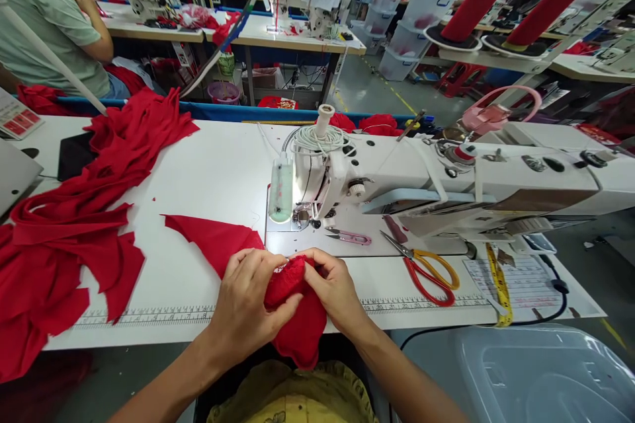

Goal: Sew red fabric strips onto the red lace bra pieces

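Near the front edge of the white sewing table, both hands grip a piece of red fabric (pixel 302 330). My left hand (pixel 253 297) closes on its left side, thumb pointing right. My right hand (pixel 330 284) pinches its upper right edge between thumb and fingers. A gathered, lacy-looking edge shows between the hands. One flat pointed part of the fabric stretches left over the table, and another hangs past the front edge. Behind the hands stands a white sewing machine (pixel 377 172). Pink thread snips (pixel 350 236) and scissors (pixel 429 271) with red and orange handles lie to the right.
A heap of red fabric pieces (pixel 99 172) covers the table's left side. A yellow tape measure (pixel 499 284) hangs over a paper sheet at right. Below it is a clear plastic bin lid (pixel 540 377). Red thread cones (pixel 481 0) stand at upper right. A person (pixel 54 33) sits at upper left.
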`<move>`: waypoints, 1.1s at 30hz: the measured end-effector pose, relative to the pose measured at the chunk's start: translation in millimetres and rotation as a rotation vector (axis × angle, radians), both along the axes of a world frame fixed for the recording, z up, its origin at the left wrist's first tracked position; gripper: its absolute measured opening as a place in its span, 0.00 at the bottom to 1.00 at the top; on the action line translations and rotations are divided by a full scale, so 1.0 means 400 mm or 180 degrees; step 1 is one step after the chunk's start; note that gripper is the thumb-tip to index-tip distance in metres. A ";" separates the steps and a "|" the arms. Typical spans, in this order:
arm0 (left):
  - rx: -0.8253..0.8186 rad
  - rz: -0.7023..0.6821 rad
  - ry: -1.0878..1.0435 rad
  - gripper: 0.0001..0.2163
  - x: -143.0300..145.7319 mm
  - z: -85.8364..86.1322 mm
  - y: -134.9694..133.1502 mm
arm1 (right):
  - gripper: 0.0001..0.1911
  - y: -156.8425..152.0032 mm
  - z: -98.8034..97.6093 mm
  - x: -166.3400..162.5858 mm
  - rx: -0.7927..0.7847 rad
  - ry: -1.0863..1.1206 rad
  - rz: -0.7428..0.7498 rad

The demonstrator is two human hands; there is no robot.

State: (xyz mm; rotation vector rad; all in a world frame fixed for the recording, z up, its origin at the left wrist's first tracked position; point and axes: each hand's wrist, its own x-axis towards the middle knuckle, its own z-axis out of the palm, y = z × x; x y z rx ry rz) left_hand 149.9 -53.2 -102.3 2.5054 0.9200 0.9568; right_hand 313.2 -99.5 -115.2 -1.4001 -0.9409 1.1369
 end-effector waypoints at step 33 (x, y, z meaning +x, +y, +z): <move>-0.3676 0.0020 -0.0678 0.13 0.020 0.025 0.078 | 0.08 0.043 0.007 0.016 -0.0181 -0.0803 0.0697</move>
